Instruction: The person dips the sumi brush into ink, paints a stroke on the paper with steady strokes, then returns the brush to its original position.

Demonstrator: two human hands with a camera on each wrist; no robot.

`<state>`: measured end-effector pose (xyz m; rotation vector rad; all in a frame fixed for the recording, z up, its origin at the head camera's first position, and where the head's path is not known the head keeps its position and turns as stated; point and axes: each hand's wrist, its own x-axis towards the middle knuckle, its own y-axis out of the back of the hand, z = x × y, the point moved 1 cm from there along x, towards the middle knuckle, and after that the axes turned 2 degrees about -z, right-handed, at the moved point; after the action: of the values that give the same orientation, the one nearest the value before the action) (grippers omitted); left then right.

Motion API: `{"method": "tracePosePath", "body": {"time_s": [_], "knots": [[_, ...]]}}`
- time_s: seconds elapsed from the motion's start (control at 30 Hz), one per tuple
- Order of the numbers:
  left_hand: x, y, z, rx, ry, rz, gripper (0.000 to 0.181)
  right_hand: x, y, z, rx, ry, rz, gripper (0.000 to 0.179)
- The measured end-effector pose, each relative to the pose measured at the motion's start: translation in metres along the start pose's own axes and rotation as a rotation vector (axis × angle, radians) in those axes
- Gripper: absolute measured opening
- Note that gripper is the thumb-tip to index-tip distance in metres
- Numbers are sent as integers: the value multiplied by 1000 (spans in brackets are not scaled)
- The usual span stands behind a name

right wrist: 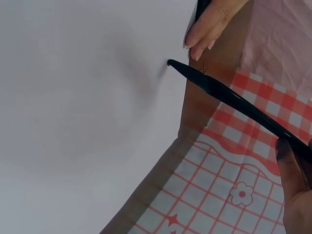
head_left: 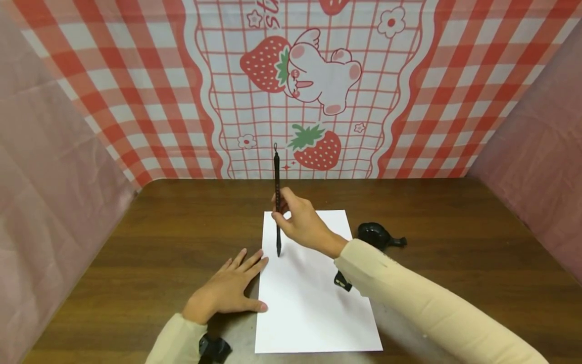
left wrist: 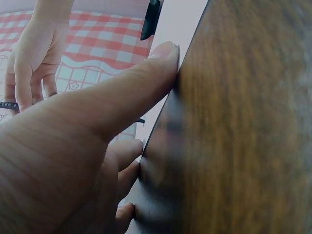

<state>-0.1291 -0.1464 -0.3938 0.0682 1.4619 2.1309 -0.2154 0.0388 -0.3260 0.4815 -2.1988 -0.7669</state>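
A black writing brush (head_left: 278, 177) with a small loop at its top end stands nearly upright in my right hand (head_left: 297, 217), pinched between thumb and fingers around the lower half of its shaft. Its dark tip (right wrist: 170, 63) is right at the white sheet of paper (head_left: 313, 313), near the left edge. No marks show on the paper. My left hand (head_left: 234, 288) lies with spread fingers on the wooden table, its thumb (left wrist: 165, 51) and fingertips at the sheet's left edge.
A glossy black rounded object with a short narrow end (head_left: 375, 235) sits right of the paper, partly behind my right sleeve (head_left: 409, 283). The brown table (head_left: 150, 237) ends at a checked strawberry-print cloth (head_left: 318, 91) at the back, with pink cloth (head_left: 54, 177) at the sides.
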Motion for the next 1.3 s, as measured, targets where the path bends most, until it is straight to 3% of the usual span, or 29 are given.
{"method": "tracePosePath", "body": {"time_s": [1.3], "knots": [[1, 0, -1, -11, 10, -8, 96, -6, -3, 4, 22, -26, -31, 20]]}}
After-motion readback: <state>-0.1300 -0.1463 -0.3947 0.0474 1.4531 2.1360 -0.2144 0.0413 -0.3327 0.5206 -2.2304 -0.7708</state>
